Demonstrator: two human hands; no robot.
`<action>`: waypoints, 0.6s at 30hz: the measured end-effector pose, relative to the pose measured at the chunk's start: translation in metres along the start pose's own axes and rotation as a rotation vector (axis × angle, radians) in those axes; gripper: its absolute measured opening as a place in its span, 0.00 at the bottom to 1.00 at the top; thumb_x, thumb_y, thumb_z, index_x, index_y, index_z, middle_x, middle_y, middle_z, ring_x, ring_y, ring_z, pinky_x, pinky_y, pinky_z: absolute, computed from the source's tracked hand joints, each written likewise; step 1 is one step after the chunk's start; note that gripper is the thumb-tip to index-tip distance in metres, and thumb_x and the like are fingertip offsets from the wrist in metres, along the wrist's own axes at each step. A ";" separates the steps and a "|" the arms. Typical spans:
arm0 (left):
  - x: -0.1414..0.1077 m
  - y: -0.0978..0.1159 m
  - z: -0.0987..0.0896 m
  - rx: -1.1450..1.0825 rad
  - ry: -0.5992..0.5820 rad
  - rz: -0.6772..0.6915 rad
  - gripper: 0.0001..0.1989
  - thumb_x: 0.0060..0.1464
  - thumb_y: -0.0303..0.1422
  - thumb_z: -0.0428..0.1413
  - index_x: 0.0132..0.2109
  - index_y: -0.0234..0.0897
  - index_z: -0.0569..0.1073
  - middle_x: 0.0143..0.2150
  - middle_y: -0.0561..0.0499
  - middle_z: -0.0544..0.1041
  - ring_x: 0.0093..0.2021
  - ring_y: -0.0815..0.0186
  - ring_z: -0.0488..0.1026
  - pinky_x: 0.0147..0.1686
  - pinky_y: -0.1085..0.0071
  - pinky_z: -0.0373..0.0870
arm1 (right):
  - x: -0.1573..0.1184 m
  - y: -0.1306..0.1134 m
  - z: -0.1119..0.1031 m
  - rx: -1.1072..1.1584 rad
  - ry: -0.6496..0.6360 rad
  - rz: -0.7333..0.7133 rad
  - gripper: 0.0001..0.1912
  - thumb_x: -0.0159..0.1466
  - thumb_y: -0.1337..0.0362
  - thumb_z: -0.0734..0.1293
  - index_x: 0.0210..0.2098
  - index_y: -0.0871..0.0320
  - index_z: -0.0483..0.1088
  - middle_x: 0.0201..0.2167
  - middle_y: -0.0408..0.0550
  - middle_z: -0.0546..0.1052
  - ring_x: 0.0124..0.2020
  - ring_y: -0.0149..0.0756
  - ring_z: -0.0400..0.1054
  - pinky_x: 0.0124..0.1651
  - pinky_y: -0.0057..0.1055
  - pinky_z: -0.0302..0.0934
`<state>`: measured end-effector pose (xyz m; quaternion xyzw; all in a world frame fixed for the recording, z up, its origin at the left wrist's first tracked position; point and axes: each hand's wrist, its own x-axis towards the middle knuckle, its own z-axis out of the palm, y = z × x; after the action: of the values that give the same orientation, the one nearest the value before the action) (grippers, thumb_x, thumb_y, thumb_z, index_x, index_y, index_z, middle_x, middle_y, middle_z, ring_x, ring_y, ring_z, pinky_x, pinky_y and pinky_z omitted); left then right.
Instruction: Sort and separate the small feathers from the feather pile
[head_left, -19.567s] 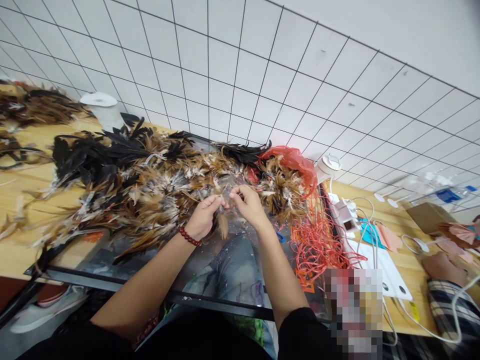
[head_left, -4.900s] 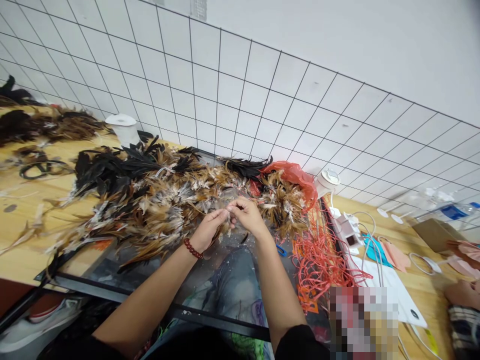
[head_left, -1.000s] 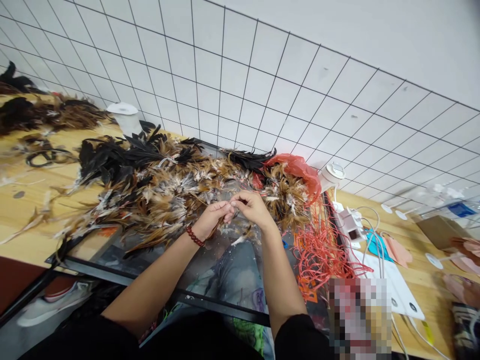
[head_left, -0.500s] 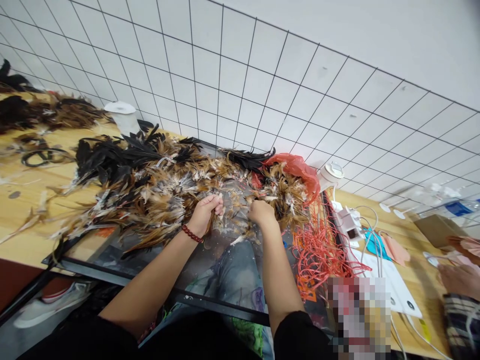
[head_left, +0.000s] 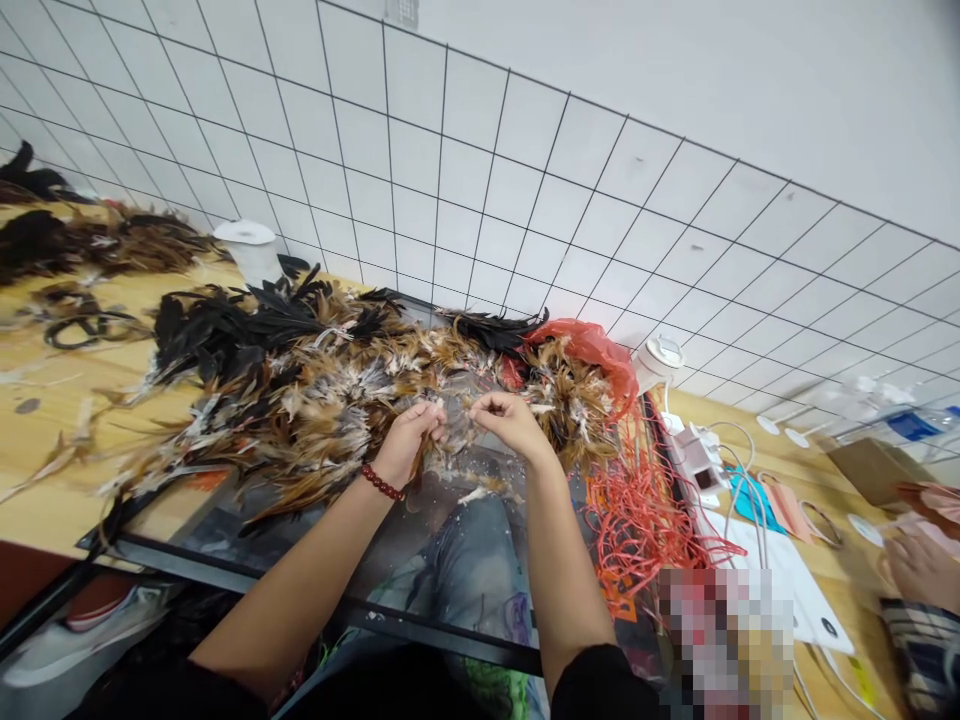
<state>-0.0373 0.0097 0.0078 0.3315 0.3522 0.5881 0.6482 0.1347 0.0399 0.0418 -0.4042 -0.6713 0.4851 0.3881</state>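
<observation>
Over the dark see-through tray (head_left: 390, 580), my left hand (head_left: 411, 440) is closed in a pinch. A small whitish feather (head_left: 437, 408) shows at its fingertips. Just to the right, my right hand (head_left: 514, 422) is also pinched, thumb against forefinger; anything between those fingertips is too small to make out. The two hands are a short gap apart. Left of them spreads a pile of brown and white feathers (head_left: 330, 425), with long black feathers (head_left: 232, 325) behind it. Another brown feather bunch (head_left: 574, 400) lies beyond my right hand.
A red plastic bag (head_left: 589, 345) and tangled red strings (head_left: 637, 515) lie on the right. Behind stand a white spool (head_left: 251, 250) and a white lidded container (head_left: 660, 360). White chargers with cables (head_left: 694, 455) sit nearby. Another person's hand (head_left: 922, 568) is at far right.
My right hand has moved slightly left and up, nearer my left hand, and its fingertips now show in a pinch. My left hand stays nearly in place. The view has shifted slightly.
</observation>
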 end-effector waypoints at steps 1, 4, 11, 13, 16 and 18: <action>-0.001 0.000 0.001 0.026 -0.033 -0.018 0.13 0.45 0.38 0.62 0.27 0.33 0.69 0.26 0.53 0.69 0.21 0.75 0.60 0.26 0.73 0.65 | 0.001 0.000 0.001 0.019 0.019 -0.011 0.10 0.53 0.59 0.68 0.26 0.60 0.69 0.22 0.40 0.70 0.23 0.26 0.61 0.29 0.24 0.56; -0.004 0.000 0.005 0.098 -0.137 -0.062 0.13 0.46 0.39 0.61 0.26 0.34 0.69 0.22 0.54 0.69 0.22 0.73 0.62 0.28 0.73 0.64 | 0.002 0.000 0.007 0.041 0.053 -0.001 0.11 0.52 0.57 0.69 0.27 0.60 0.70 0.24 0.42 0.72 0.26 0.28 0.64 0.32 0.26 0.59; -0.004 0.000 0.004 0.110 -0.103 -0.051 0.14 0.45 0.40 0.62 0.26 0.33 0.70 0.22 0.53 0.70 0.22 0.73 0.64 0.25 0.75 0.62 | 0.006 0.011 0.008 -0.073 0.104 -0.008 0.11 0.53 0.58 0.68 0.28 0.60 0.71 0.26 0.44 0.74 0.26 0.29 0.64 0.32 0.26 0.59; -0.004 0.000 0.004 0.103 -0.068 -0.023 0.14 0.44 0.40 0.62 0.27 0.33 0.71 0.24 0.52 0.71 0.22 0.73 0.64 0.25 0.75 0.62 | 0.006 0.014 0.005 -0.111 0.162 -0.004 0.11 0.53 0.59 0.67 0.30 0.60 0.71 0.27 0.44 0.73 0.26 0.28 0.63 0.32 0.26 0.58; -0.003 0.001 0.003 0.075 -0.036 -0.008 0.14 0.45 0.40 0.62 0.28 0.33 0.71 0.24 0.52 0.71 0.22 0.73 0.64 0.26 0.74 0.64 | 0.006 0.015 0.002 -0.120 0.147 0.006 0.12 0.54 0.59 0.67 0.34 0.60 0.72 0.28 0.44 0.73 0.28 0.28 0.63 0.32 0.25 0.59; -0.003 0.002 0.003 0.042 -0.003 0.012 0.13 0.46 0.40 0.61 0.28 0.34 0.70 0.24 0.53 0.71 0.23 0.72 0.66 0.29 0.72 0.66 | 0.005 0.015 0.002 -0.123 0.134 0.008 0.13 0.54 0.59 0.67 0.36 0.60 0.71 0.29 0.44 0.73 0.29 0.29 0.64 0.33 0.25 0.59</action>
<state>-0.0359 0.0066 0.0111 0.3480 0.3617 0.5840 0.6380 0.1333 0.0471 0.0272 -0.4614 -0.6707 0.4163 0.4049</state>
